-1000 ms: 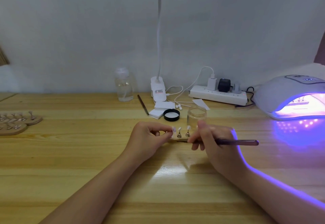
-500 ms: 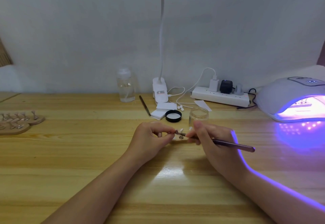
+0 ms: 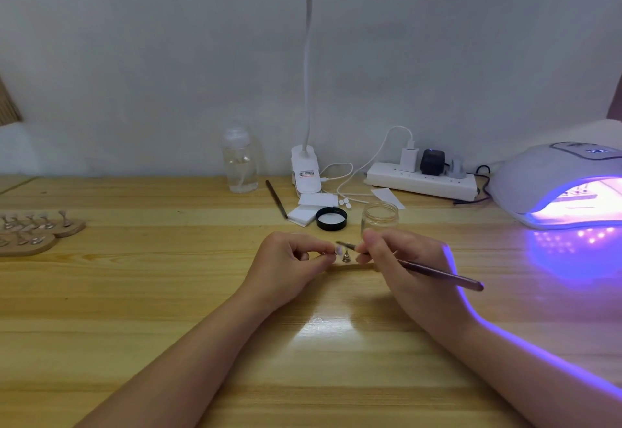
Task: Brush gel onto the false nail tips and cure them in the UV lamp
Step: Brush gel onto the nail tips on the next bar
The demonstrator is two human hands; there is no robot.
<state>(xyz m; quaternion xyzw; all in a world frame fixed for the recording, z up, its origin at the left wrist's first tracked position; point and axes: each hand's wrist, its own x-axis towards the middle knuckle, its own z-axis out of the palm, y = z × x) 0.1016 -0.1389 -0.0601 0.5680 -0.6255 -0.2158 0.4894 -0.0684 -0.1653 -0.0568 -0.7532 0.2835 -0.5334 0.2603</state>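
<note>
My left hand (image 3: 292, 257) pinches a small metal holder with a false nail tip (image 3: 338, 251) on its end, at the table's middle. My right hand (image 3: 400, 256) grips a dark gel brush (image 3: 437, 272), its bristles touching that tip. Between the hands a wooden stand (image 3: 350, 265) lies on the table with a metal peg (image 3: 346, 256) upright on it. An open clear gel jar (image 3: 379, 219) stands just behind my right hand, its black lid (image 3: 331, 218) to the left. The white UV lamp (image 3: 552, 182) glows purple at the right edge.
Two wooden stands with several nail tips (image 3: 30, 232) lie at the left. At the back stand a clear bottle (image 3: 239, 163), a desk lamp's clip base (image 3: 305, 172), a power strip (image 3: 420, 180), white pads (image 3: 309, 207) and a spare brush (image 3: 276, 199).
My left hand lifted one tip holder off the wooden stand. My right hand swung the brush so its bristles rest on that tip, with the handle now angled down to the right.
</note>
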